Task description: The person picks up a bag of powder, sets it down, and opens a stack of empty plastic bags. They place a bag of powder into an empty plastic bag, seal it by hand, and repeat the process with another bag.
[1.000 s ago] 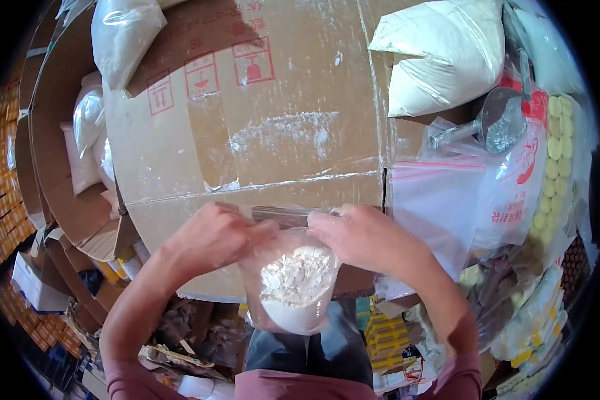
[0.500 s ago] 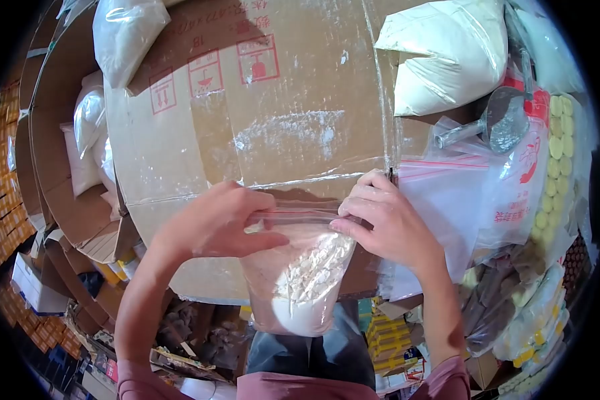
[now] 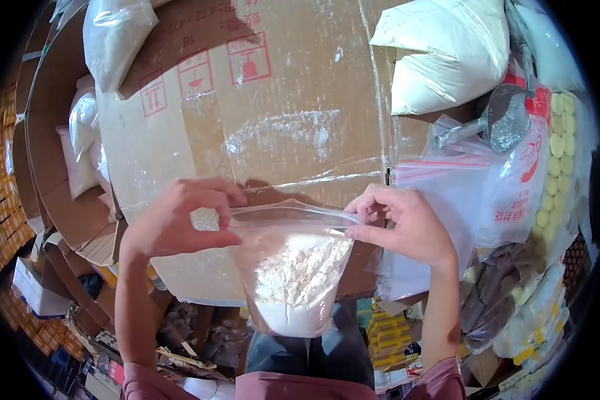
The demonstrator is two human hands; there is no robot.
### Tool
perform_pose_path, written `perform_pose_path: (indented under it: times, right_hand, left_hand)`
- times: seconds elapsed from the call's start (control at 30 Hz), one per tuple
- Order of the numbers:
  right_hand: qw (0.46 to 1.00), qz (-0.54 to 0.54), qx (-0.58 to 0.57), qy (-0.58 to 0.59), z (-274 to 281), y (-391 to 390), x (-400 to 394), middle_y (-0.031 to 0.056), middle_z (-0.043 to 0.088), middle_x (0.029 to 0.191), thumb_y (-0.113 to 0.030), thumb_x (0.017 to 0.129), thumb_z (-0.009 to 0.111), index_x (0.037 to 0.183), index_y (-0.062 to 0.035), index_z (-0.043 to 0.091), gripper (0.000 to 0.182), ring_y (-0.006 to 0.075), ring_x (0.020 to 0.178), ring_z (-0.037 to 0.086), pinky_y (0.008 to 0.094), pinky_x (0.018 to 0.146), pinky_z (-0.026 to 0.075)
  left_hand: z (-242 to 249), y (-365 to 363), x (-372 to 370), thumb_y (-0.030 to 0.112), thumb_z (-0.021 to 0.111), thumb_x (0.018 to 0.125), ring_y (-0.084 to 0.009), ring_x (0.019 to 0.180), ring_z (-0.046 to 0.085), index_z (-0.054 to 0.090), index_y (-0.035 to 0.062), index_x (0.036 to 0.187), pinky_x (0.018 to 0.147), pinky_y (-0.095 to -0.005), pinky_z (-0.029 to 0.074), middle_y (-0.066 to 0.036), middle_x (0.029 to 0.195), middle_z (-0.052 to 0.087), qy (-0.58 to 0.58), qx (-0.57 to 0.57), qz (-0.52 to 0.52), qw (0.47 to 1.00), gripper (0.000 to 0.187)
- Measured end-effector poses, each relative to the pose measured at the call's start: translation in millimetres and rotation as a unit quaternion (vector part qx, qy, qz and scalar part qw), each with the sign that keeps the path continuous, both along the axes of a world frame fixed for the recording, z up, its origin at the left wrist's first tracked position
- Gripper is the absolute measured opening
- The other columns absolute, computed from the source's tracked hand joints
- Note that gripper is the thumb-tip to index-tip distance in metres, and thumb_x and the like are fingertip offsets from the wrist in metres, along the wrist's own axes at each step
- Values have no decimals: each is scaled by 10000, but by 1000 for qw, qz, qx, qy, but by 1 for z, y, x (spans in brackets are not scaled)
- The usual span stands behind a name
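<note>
A clear zip bag [image 3: 293, 267], partly filled with white, lumpy powder, hangs upright at the near edge of the cardboard. My right hand [image 3: 400, 223] pinches its top right corner between thumb and fingers. At the top left corner, my left hand [image 3: 180, 217] has its thumb and index fingertip close together on the bag's edge, with its other fingers raised. The bag's mouth shows a slight gap between its two layers. Flat, unfilled zip bags with a red stripe [image 3: 440, 200] lie to the right of my right hand.
The cardboard surface [image 3: 300, 80] carries white powder smears. A large bag of pale powder [image 3: 453, 60] and a metal scoop [image 3: 507, 120] sit at the right. At the left, a cardboard box [image 3: 53, 153] holds filled bags, and another white bag [image 3: 117, 43] lies at the top left.
My left hand has moved left from across the bag's top to its left corner. The bag's mouth is spread wider, and my right hand has shifted slightly right.
</note>
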State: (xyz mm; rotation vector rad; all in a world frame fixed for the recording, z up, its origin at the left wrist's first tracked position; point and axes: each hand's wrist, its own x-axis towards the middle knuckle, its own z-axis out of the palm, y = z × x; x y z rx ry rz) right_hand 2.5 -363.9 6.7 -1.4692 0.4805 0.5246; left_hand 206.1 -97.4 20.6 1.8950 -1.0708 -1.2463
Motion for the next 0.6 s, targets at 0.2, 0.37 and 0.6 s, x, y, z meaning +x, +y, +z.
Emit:
perform_pose_path:
  times: [0.2, 0.37, 0.6]
  right_hand:
    - [999, 30, 6, 17, -7, 1, 6, 58, 712, 914, -3, 831, 733, 852, 14, 701, 41, 76, 810, 632, 238, 726, 509]
    - [997, -21, 56, 46, -12, 5, 0, 26, 704, 872, -81, 889, 703, 890, 16, 662, 105, 46, 781, 593, 219, 697, 480]
    - [958, -267, 101, 32, -25, 62, -35, -7, 586, 936, -122, 879, 750, 1043, -47, 510, 301, 50, 775, 530, 184, 673, 419]
  left_hand:
    - [-10, 24, -16, 39, 797, 793, -125, 789, 675, 678, -16, 792, 723, -261, 552, -74, 856, 717, 170, 99, 183, 963, 131]
    - [-24, 36, -48, -16, 758, 822, -152, 784, 667, 620, -19, 805, 694, -265, 548, -110, 860, 689, 225, 5, 349, 910, 139]
    - [-33, 22, -108, 0, 842, 681, -242, 1112, 610, 405, 24, 1362, 996, -375, 483, -152, 1218, 615, 337, -145, 514, 776, 810]
